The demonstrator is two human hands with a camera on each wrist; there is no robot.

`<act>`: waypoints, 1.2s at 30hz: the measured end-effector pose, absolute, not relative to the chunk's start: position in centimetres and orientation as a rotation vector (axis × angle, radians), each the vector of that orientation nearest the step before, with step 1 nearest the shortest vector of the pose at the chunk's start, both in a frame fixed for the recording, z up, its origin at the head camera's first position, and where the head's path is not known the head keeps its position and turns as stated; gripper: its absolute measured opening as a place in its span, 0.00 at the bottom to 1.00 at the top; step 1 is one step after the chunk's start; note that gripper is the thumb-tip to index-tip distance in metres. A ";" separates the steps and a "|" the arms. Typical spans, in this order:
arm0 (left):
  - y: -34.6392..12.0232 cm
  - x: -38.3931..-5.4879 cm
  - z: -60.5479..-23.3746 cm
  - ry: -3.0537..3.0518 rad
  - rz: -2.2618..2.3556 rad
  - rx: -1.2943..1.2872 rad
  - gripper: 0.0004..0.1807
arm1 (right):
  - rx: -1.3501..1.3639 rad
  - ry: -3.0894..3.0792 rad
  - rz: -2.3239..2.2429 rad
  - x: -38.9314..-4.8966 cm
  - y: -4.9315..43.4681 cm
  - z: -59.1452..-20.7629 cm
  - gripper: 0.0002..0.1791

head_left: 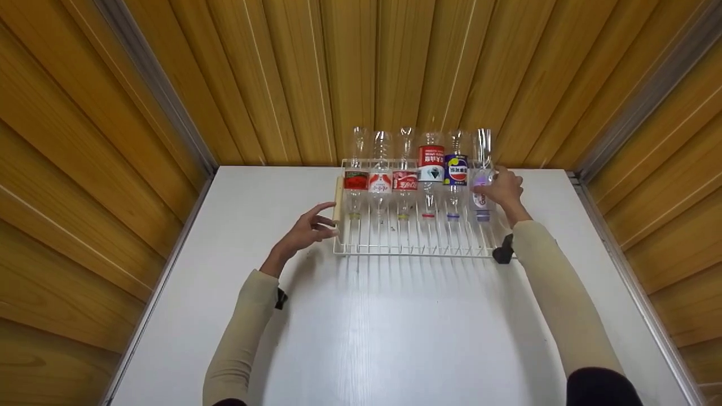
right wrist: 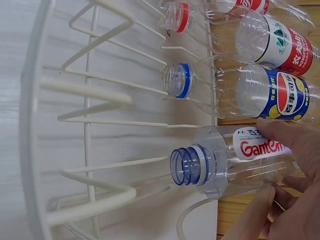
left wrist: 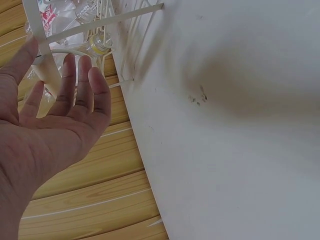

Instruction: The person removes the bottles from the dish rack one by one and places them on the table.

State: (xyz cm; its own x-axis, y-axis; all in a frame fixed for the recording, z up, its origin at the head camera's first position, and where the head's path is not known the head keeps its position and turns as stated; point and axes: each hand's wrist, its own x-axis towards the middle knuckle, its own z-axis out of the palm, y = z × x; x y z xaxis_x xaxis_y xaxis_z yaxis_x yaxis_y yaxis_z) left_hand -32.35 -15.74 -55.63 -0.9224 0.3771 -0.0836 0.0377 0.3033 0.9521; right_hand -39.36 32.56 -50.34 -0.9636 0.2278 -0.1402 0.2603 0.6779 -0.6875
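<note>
Tabletop beneath, only right wrist view shows the held bottle uncapped.

Back wall: yellow-brown, wood-grained boarding, laid in upright strips divided by dark seams and thin pale lines. Side walls: matching wood-grained panels, left and right, by which the worktop is flanked. Corners: two straight grey metal-like strips, left and right, set where the walls are joined. Worktop: flat white surface, bordered at both sides by narrow grey edging; small dark marks are seen in the left wrist view. Light: a pale sheen is reflected mid-worktop; soft grey shadows are cast across it.
</note>
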 end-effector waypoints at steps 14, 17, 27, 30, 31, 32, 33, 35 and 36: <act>-15.8 -32.0 -55.2 2.277 1.650 0.397 0.41 | 0.562 2.455 -1.743 -38.2 33.2 -49.3 0.51; -15.8 -32.0 -55.2 2.264 1.658 0.408 0.41 | 0.579 2.467 -1.756 -38.1 33.4 -48.9 0.49; -15.6 -32.3 -55.0 2.257 1.649 0.405 0.41 | 0.580 2.503 -1.687 -36.9 33.6 -46.5 0.51; -15.6 -32.3 -54.9 2.258 1.654 0.386 0.41 | 0.528 2.500 -1.682 -36.5 33.3 -45.8 0.53; -15.7 -32.3 -54.9 2.258 1.653 0.379 0.41 | 0.505 2.499 -1.681 -36.4 33.1 -45.6 0.53; -15.7 -32.3 -54.9 2.263 1.646 0.373 0.41 | 0.482 2.496 -1.682 -36.2 33.0 -45.5 0.53; -15.8 -32.2 -54.9 2.264 1.642 0.369 0.41 | 0.457 2.496 -1.682 -36.1 32.9 -45.4 0.53; -15.9 -32.2 -55.0 2.262 1.634 0.367 0.41 | 0.411 2.492 -1.680 -35.8 32.7 -45.2 0.53; -16.0 -32.2 -55.1 2.263 1.628 0.370 0.41 | 0.388 2.490 -1.678 -35.6 32.6 -45.1 0.54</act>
State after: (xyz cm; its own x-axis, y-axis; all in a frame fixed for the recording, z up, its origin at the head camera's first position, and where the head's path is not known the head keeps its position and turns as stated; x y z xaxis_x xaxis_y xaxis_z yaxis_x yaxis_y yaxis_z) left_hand -32.17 -15.97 -55.07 -0.9125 0.3933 -0.1123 0.0184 0.3139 0.9493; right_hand -35.63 32.55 -45.07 -0.9608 0.1468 -0.2352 0.2731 0.3549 -0.8942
